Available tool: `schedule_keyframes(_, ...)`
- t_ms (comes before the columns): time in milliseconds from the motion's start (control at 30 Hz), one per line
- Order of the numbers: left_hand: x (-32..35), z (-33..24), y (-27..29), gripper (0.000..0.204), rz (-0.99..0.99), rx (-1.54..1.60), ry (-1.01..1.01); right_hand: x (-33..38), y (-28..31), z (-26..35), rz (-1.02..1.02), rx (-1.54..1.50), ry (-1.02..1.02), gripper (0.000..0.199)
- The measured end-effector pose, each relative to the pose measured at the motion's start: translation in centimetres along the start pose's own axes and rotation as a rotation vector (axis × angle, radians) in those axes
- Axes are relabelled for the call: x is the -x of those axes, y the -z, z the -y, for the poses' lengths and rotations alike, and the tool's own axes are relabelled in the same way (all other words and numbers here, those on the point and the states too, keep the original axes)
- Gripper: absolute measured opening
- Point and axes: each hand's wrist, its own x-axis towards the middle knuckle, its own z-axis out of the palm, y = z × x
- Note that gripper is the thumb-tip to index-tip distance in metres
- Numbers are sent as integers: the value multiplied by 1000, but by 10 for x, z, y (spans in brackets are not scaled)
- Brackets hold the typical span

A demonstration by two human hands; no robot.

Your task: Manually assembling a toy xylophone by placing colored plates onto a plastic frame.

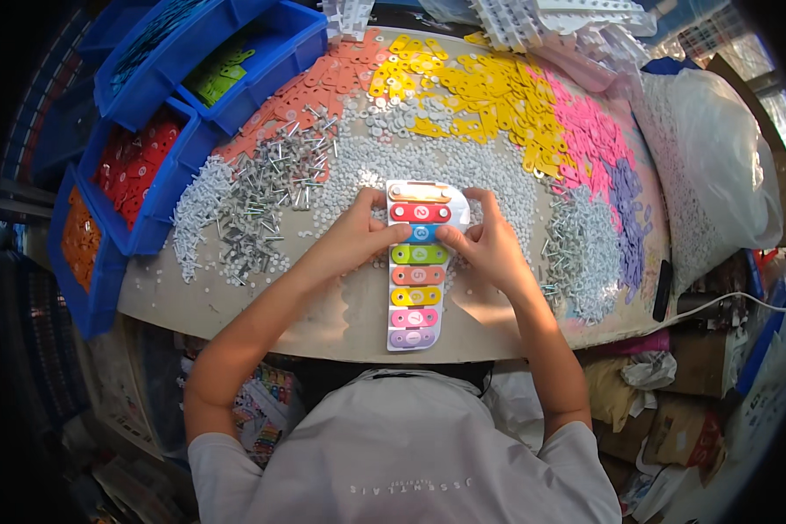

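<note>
A toy xylophone (417, 286) with a white base and a column of coloured bars lies lengthwise in front of me at the table's near edge. My left hand (362, 227) grips its left side, with the thumb on the left end of the blue bar (423, 233). On the other side, my right hand (491, 240) holds the edge, its thumb pressing the blue bar's right end. Round white caps show on the red bar (421, 212) and the topmost pale bar (419, 192). Lower bars show dark holes at their ends. The fingers under the base are hidden.
Heaped around are small grey-white caps (428, 162), metal pins (275, 175), yellow bars (498, 92), pink bars (589, 131), coral bars (319, 83) and purple bars (627, 218). Blue bins (144, 231) stand at the left. A bulging clear bag (716, 148) leans at the right.
</note>
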Motion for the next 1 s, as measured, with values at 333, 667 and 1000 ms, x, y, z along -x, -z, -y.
schedule_keyframes(333, -19, 25, 1, 48, 80, 101, -131, -5, -1, 8, 129, -261, -116, 72)
schedule_keyframes(667, 16, 26, 1, 51, -73, -138, -124, 8, 7, 6, -182, 37, 73, 63)
schedule_keyframes(1000, 124, 36, 117, 8, -1074, -710, -467, 72, 140, -144, -770, 910, 124, 24)
